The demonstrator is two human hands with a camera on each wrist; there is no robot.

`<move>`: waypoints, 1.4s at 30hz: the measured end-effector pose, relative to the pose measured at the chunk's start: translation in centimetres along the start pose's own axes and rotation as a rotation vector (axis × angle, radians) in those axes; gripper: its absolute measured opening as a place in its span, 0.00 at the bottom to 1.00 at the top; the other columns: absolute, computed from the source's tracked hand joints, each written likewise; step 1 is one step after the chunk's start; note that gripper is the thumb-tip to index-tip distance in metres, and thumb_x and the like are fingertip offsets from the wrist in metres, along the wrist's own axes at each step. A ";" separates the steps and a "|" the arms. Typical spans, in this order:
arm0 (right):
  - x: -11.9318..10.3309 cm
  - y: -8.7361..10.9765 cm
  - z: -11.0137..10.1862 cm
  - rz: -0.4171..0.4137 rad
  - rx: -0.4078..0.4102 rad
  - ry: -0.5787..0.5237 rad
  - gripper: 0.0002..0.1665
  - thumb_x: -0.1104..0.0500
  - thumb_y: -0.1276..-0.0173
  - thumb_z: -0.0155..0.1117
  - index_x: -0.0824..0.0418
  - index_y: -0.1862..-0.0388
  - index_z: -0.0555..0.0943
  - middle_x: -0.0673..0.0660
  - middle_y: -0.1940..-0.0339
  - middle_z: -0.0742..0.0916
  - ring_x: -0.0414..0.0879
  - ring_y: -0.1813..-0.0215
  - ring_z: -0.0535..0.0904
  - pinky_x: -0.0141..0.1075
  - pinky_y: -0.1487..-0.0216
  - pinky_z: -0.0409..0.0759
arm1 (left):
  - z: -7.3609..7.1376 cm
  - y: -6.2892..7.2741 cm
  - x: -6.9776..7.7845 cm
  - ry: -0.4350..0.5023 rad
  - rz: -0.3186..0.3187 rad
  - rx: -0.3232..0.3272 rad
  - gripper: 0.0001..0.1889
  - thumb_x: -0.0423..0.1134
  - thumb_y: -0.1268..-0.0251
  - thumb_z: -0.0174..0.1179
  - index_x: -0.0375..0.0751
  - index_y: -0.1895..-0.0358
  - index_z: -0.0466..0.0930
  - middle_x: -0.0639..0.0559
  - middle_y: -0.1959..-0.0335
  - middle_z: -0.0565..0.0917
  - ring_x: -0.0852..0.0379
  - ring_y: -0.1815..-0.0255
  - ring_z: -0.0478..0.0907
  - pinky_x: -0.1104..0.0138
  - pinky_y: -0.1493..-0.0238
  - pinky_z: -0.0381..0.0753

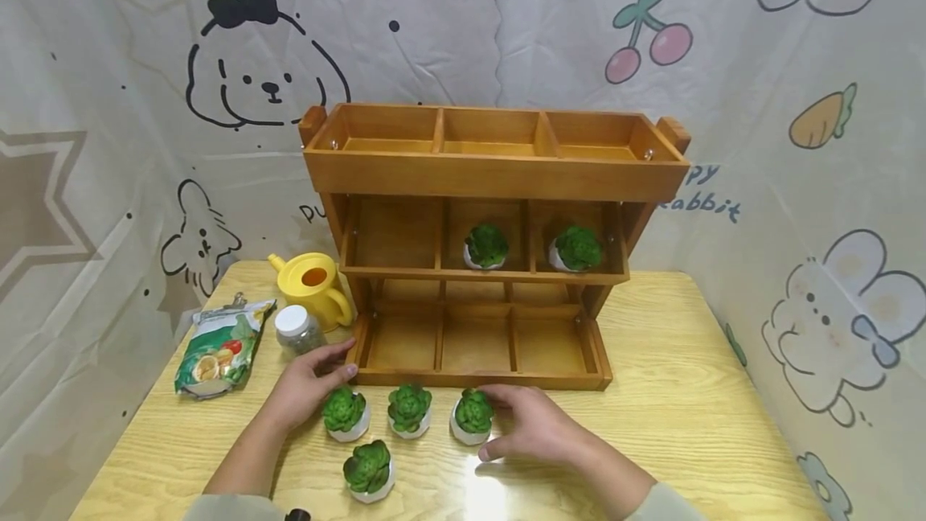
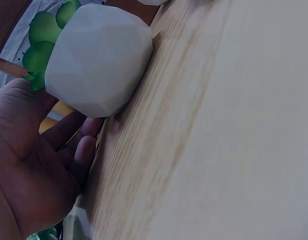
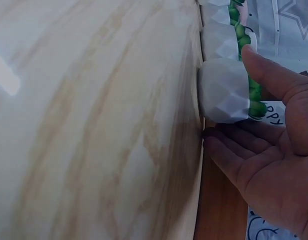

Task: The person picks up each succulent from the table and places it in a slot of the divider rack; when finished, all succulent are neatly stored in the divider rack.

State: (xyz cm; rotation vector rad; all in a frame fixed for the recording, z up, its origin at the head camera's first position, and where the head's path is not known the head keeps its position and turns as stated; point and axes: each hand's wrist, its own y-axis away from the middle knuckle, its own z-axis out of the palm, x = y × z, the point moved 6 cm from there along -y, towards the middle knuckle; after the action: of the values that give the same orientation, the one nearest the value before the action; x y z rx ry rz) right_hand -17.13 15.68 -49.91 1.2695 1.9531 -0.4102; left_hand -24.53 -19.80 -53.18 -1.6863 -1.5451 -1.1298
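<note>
My left hand (image 1: 307, 384) is at the lower left front corner of a wooden three-tier shelf (image 1: 499, 177), fingers by its side and thumb near the front edge. My right hand (image 1: 538, 424) reaches round the right side of a small potted succulent (image 1: 473, 412) in a white faceted pot. Its fingers are spread and loosely bent, and the right wrist view shows the thumb (image 3: 274, 75) off the pot. Two more succulents, a left one (image 1: 346, 412) and a middle one (image 1: 409, 410), stand in the same row. Another succulent (image 1: 369, 470) stands nearer the front.
Two succulents sit in the middle tier, one in the centre compartment (image 1: 486, 246) and one in the right (image 1: 576, 248). Left of the shelf stand a yellow watering can (image 1: 311, 284), a white-lidded jar (image 1: 297, 328) and a clipped green-and-white bag (image 1: 223, 348). Printed cloth (image 1: 448, 22) surrounds the table.
</note>
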 end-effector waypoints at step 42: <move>-1.7 -0.3 -0.9 -0.086 0.019 -0.130 0.34 0.51 0.48 0.86 0.51 0.41 0.84 0.41 0.51 0.87 0.40 0.48 0.84 0.42 0.39 0.83 | 0.0 -0.1 -0.5 0.013 0.002 0.006 0.35 0.58 0.33 0.69 0.49 0.26 0.75 0.42 0.32 0.79 0.42 0.32 0.76 0.47 0.32 0.75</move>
State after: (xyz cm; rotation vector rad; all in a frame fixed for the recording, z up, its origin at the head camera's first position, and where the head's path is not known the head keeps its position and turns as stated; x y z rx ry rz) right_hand -17.44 15.07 -48.10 1.1443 1.9019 -0.5425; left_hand -24.65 -19.98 -53.62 -1.6727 -1.5366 -1.1317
